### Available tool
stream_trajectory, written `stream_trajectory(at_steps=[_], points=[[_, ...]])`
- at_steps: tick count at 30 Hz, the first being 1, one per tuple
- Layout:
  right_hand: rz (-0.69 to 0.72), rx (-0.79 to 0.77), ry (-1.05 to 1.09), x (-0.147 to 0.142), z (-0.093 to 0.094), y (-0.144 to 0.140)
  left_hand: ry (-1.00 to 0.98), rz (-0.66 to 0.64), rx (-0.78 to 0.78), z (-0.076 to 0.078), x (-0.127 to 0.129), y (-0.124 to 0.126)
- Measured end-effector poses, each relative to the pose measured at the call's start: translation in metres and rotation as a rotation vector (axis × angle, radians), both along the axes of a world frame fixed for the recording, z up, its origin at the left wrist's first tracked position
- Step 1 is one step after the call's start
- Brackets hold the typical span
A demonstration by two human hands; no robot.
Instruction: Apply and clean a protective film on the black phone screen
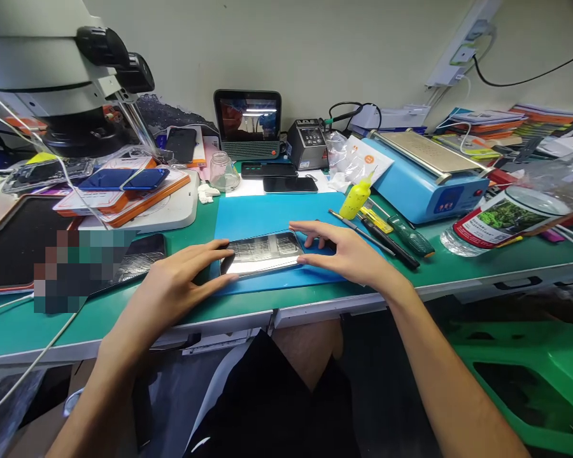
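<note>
A smartphone (262, 252) lies face up on a blue mat (272, 207), its dark glass reflecting bright streaks. My left hand (181, 273) holds the phone's left end, fingers at the upper corner and thumb at the lower edge. At the right end, my right hand (341, 251) has its index finger by the top corner and its thumb on the lower corner. Other fingers of that hand are curled beneath. Just right of my right hand lie a yellow squeeze bottle (356, 198), a green-handled screwdriver (410, 238) and thin dark tools.
A microscope (52, 70) overhangs the left side, above stacked boxes and phones. Another phone (141, 254) lies by my left forearm. Behind the mat stand a glass jar (224, 172) and a screen (248, 121). To the right are a blue heating plate (424, 175) and a large plastic bottle (501, 219).
</note>
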State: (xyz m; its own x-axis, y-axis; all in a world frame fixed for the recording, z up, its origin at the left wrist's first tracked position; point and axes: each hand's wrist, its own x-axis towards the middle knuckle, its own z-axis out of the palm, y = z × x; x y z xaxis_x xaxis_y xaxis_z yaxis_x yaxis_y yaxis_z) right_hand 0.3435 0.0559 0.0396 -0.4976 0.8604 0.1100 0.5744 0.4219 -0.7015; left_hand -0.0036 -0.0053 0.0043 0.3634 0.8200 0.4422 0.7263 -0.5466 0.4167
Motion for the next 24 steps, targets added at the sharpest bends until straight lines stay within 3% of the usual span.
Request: stream_trajectory(at_steps=[10,24], points=[[0.004,0.056,0.04,0.002,-0.01,0.004,0.034,0.094,-0.078,0.004,0.003,-0.003],[-0.044,0.127,-0.086,0.008,-0.014,0.009,0.058,0.159,-0.21,0.005,0.004,0.0]])
